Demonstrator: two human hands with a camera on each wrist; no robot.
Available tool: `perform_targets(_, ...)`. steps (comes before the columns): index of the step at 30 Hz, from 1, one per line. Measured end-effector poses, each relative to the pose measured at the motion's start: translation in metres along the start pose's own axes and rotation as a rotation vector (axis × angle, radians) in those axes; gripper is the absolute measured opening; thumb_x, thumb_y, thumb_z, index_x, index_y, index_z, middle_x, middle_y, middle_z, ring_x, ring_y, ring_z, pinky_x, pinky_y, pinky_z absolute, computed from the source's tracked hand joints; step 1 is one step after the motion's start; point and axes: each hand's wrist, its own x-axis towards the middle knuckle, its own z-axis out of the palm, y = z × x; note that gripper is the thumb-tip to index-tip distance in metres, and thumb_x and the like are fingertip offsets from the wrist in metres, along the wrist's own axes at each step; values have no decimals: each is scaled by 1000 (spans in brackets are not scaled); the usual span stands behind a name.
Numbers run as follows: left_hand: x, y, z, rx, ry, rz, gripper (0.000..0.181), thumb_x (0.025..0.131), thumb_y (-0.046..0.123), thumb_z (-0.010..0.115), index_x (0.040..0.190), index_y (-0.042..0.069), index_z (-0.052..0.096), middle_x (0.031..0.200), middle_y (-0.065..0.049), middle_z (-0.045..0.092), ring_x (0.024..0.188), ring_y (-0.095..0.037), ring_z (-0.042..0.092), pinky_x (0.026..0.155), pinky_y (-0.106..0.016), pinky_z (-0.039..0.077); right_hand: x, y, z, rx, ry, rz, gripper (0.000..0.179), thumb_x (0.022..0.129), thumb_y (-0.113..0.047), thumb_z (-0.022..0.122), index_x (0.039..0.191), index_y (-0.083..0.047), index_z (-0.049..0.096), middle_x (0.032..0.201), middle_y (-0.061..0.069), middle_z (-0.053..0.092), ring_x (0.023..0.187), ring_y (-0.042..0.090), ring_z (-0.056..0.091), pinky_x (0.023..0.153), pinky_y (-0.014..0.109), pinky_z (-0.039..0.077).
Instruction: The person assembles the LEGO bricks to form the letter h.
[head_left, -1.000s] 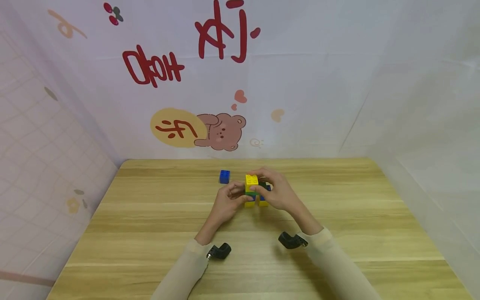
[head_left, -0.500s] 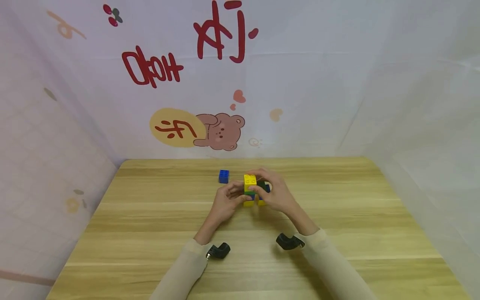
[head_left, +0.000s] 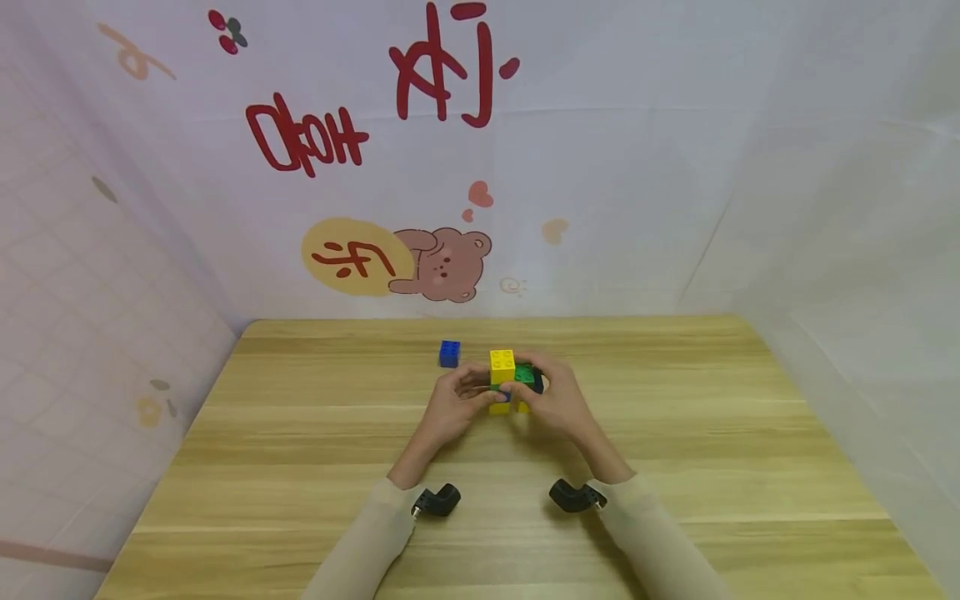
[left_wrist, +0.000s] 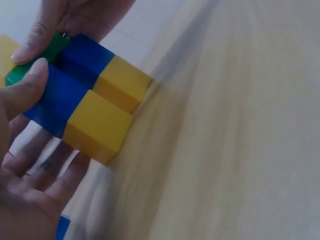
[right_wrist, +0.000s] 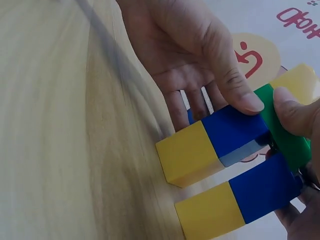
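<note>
Both hands hold a small structure of toy building blocks standing on the table. Two yellow blocks (left_wrist: 100, 125) form its feet, each with a blue block (right_wrist: 272, 187) on top. A green block (head_left: 524, 374) bridges the two columns, and a yellow block (head_left: 502, 365) sits upright on its left end. My left hand (head_left: 450, 408) grips the left column, thumb on the front of its blue block and fingers at the far side. My right hand (head_left: 558, 400) curls round the right side, its thumb pressing the green block's front; its other fingers are partly hidden behind the structure.
A loose blue block (head_left: 449, 354) lies on the wooden table (head_left: 337, 450), behind and left of the structure. White printed sheets (head_left: 615, 208) rise at the table's back and sides. A black wrist mount (head_left: 437, 500) sticks out from each sleeve.
My right hand has slid down and off the upper yellow block, its thumb now lower on the green block. The green block's studs have come into sight. The left hand stays in place.
</note>
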Motion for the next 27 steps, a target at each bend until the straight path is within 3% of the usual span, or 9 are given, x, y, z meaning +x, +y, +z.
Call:
perform_targets(7, 1, 3, -10, 44, -46, -7, 42, 89, 11, 80, 128, 12, 64, 126, -11, 69, 117, -28, 68, 101, -34, 60, 1, -4, 4, -2, 27, -18, 36, 89, -20, 81, 122, -10, 70, 119, 8, 73, 109, 25, 67, 100, 47, 55)
perform_targets(18, 0, 10, -29, 121, -85, -22, 56, 88, -3, 76, 139, 13, 59, 132, -16, 65, 125, -35, 63, 110, -50, 53, 0, -3, 9, 23, 53, -1, 34, 89, -20, 81, 119, -8, 72, 119, 10, 73, 111, 27, 66, 103, 50, 53)
perform_targets(27, 3, 21, -39, 137, -6, 2, 44, 94, -2, 70, 136, 8, 60, 129, -16, 67, 124, -35, 63, 107, -47, 56, -3, -5, 8, -9, 64, 17, 36, 89, -20, 81, 120, -6, 71, 119, 12, 71, 109, 28, 65, 103, 49, 54)
